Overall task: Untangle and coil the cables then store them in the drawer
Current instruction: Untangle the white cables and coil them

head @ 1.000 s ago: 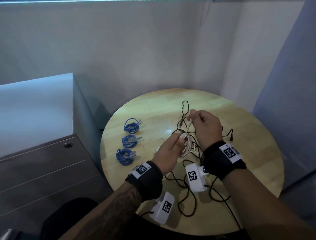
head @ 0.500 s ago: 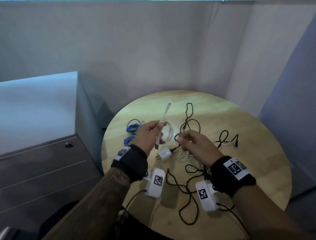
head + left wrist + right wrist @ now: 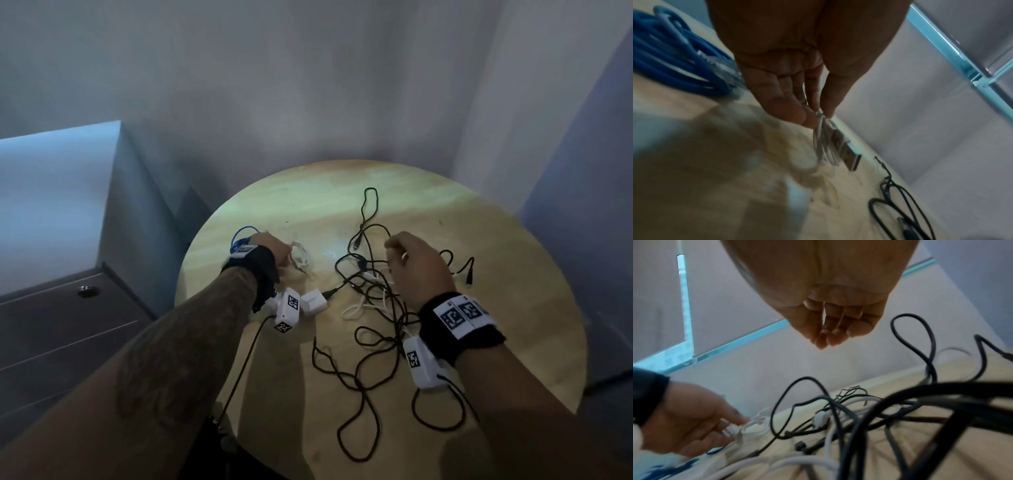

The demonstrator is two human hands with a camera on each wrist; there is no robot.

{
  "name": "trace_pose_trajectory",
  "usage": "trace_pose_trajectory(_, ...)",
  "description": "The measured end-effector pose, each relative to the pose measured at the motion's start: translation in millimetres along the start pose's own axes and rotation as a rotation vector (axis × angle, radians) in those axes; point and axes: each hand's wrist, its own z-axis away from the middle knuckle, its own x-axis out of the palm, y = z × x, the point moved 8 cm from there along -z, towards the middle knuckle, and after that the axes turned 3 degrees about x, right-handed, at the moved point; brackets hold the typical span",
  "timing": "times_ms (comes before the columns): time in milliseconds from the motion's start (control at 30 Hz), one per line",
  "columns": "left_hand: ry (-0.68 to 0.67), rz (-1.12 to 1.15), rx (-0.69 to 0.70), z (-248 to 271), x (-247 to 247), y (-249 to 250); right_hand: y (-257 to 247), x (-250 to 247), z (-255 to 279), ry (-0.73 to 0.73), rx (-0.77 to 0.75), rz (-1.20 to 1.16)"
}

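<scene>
My left hand (image 3: 285, 255) pinches a coiled white USB cable (image 3: 301, 260) low over the left part of the round wooden table (image 3: 428, 185). In the left wrist view the fingertips (image 3: 807, 118) squeeze the coil's loops (image 3: 823, 142), and its plug (image 3: 852, 156) hangs below. Coiled blue cables (image 3: 244, 234) lie just behind that wrist, mostly hidden. My right hand (image 3: 390, 246) hovers over a tangle of black and white cables (image 3: 373, 287), fingers loosely curled and holding nothing (image 3: 826, 340).
A white charger block (image 3: 313, 301) lies between my wrists. A grey drawer cabinet (image 3: 61, 342) with shut drawers and a round lock (image 3: 88, 291) stands left of the table. Black cable loops (image 3: 359, 394) trail toward the near edge. Walls close in behind.
My left hand carried the white coil left and down toward the blue coils. My right hand let go of the white cable and now hangs over the tangle.
</scene>
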Motion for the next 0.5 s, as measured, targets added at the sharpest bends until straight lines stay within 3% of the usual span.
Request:
trace_pose_trajectory(33,-0.001,-0.061,0.024,-0.8,2.0,2.9,8.5,3.3,-7.0,-0.022,0.025,0.012)
trace_pose_trajectory(167,-0.026,-0.051,0.074,-3.6,8.4,11.1,39.1,43.3,-10.6,-0.349,0.073,0.323)
trace_pose_trajectory(200,-0.044,0.083,0.081,1.5,8.0,11.0,41.0,47.1,-8.9,-0.370,0.068,0.379)
trace_pose_trajectory(267,0.039,0.494,-0.082,2.1,-5.6,5.9,42.7,46.3,-9.0,-0.352,0.065,0.422)
trace_pose_trajectory(333,0.127,0.374,0.023,3.6,-19.9,14.2,42.1,44.3,-8.7,-0.353,0.056,0.443)
trace_pose_trajectory(433,0.109,0.441,0.168,19.5,-25.6,37.0,41.7,45.6,-4.2,-0.413,0.004,0.485)
trace_pose_trajectory(500,0.093,0.515,0.244,35.5,-28.4,53.2,40.5,36.1,-3.2,-0.378,0.022,0.445)
